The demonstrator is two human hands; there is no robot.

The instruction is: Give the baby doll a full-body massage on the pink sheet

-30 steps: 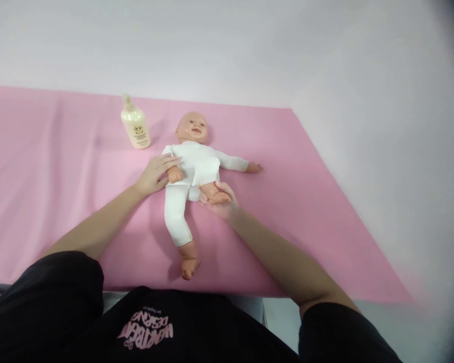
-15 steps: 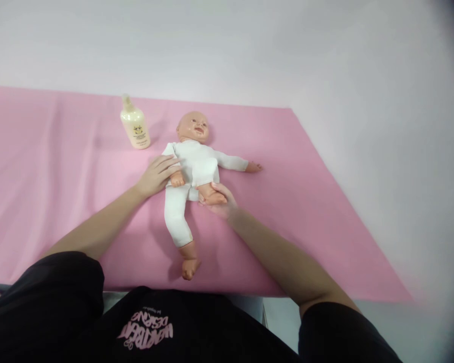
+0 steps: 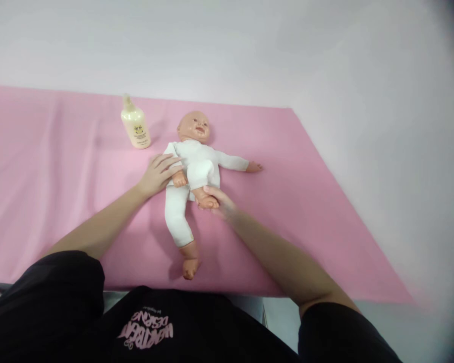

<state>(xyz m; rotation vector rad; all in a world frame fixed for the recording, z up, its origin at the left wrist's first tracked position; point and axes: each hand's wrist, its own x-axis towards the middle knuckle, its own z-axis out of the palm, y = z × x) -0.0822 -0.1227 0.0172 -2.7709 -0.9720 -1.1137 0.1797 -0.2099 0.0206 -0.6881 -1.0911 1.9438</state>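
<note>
The right hand cups the bare foot of a baby doll from below, fingers curled round the heel and sole, so that this leg is folded up with the knee bent over the belly. Just across the doll's body from it, the left hand lies flat and open, fingers stretched onto the doll's side and touching its small hand; it grips nothing, it only steadies. The doll lies on its back between the two hands, head away from the person, dressed in a white body suit. Its other leg stretches straight out toward the person, below both hands, with its bare foot near the close edge of the pink sheet. The doll's far arm lies out flat beyond the right hand. Up past the left hand, well apart from it and beside the doll's head, a cream lotion bottle stands upright with its cap on. As far as can be judged, one leg is mid-bend, the straight leg is not being worked, and the bottle is out of use.
</note>
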